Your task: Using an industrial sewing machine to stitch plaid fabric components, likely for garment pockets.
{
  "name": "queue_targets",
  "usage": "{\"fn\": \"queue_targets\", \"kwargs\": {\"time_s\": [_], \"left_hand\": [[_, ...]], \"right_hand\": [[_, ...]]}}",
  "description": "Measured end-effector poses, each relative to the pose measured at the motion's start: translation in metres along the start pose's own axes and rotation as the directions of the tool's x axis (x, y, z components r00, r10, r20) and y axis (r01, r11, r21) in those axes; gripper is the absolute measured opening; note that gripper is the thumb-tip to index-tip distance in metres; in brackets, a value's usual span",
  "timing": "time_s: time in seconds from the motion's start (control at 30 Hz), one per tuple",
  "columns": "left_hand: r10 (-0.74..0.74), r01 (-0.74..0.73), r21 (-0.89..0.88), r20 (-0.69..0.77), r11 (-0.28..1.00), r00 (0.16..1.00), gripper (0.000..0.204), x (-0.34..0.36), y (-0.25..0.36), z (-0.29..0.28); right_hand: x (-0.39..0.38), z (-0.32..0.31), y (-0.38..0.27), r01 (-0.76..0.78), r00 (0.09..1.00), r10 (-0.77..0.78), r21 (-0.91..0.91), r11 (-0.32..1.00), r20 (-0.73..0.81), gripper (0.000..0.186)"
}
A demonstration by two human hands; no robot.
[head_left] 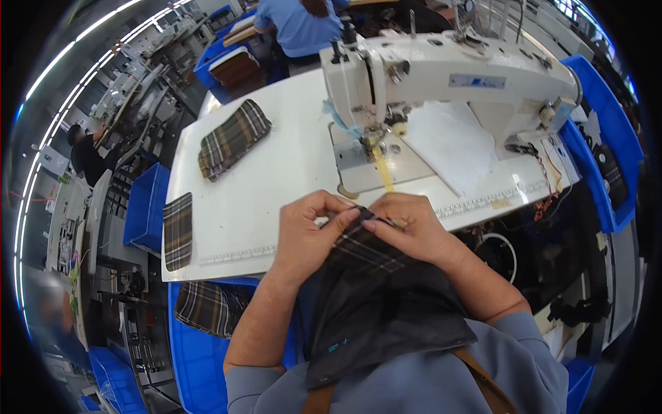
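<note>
Nearest, in front of the sewing machine, a dark apron covers the person's front. Between it and the machine, both hands pinch the upper edge of a plaid cloth, thumbs on top and close together: the left hand on the machine's left front, the right hand straight before it. The cloth hangs over the apron's top. Front left of the machine, below the counter, a blue bin holds folded plaid pieces.

Farther off, a flat plaid piece lies at the counter's edge, well left of the machine. A yellow strip runs forward from under the needle area, and a white sheet lies under the machine's arm. Left of the machine's head sits a plaid stack; right of the machine stands another blue tub. Behind the machine, to its left, is a co-worker in a blue shirt.
</note>
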State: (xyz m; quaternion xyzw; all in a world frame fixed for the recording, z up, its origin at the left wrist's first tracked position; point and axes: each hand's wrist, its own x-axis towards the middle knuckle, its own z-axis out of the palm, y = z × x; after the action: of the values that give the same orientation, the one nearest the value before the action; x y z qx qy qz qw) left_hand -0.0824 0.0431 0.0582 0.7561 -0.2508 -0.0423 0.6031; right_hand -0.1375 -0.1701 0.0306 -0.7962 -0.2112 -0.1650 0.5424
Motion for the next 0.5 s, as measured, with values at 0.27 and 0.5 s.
{"fn": "queue_targets", "kwargs": {"time_s": [0.27, 0.5], "left_hand": [[-0.046, 0.025, -0.275, -0.071, 0.961, 0.996, 0.01, -0.01, 0.005, 0.0], [-0.054, 0.04, -0.147, -0.094, 0.988, 0.994, 0.012, -0.016, 0.007, 0.003]], "right_hand": [[-0.004, -0.001, 0.002, -0.045, 0.997, 0.055, 0.139, 0.989, -0.063, 0.008], [-0.007, -0.002, 0.001, -0.127, 0.985, 0.145, 0.181, 0.975, -0.092, 0.015]]}}
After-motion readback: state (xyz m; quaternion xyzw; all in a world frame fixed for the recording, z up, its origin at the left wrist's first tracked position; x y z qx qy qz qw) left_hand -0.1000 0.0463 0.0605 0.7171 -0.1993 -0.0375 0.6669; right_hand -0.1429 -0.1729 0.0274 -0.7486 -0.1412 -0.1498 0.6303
